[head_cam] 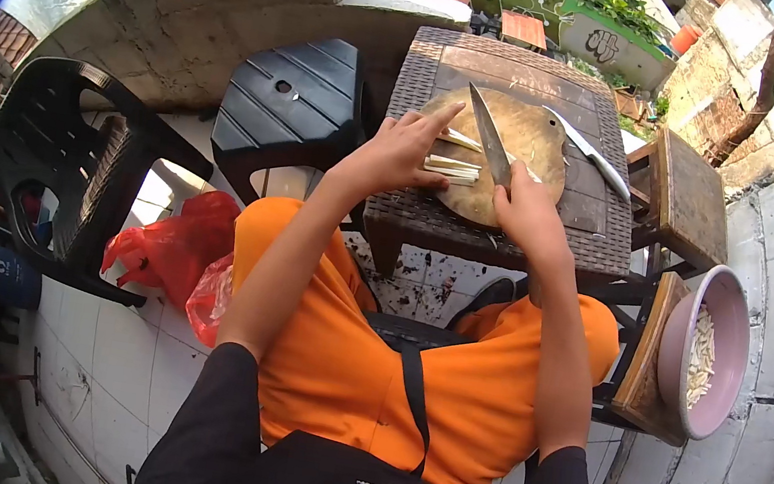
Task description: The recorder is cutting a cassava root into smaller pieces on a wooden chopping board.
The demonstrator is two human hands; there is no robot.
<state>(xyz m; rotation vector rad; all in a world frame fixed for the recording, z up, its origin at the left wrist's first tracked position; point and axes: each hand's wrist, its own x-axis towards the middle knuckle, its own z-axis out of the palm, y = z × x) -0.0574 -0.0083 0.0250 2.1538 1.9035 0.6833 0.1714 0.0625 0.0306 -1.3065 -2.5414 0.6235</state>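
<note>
My right hand (pixel 525 207) grips a kitchen knife (pixel 487 130), whose broad blade slants up and left over a round wooden cutting board (pixel 551 142). Pale cut vegetable sticks (pixel 452 169) lie on the board left of the blade. Beside their left ends is my left hand (pixel 406 146), its thumb and fingers spread apart; whether it touches the sticks is hard to tell. More pale pieces show around the blade, partly hidden by it. A second knife with a white handle (pixel 610 175) lies along the board's right edge.
The board rests on a brown woven-pattern table (pixel 416 57). At right, a pink basin (pixel 721 386) of cut pale pieces stands on a wooden stool (pixel 649 360). A black plastic stool (pixel 296 98), a black chair (pixel 87 172) and red plastic bags (pixel 181 247) are at left.
</note>
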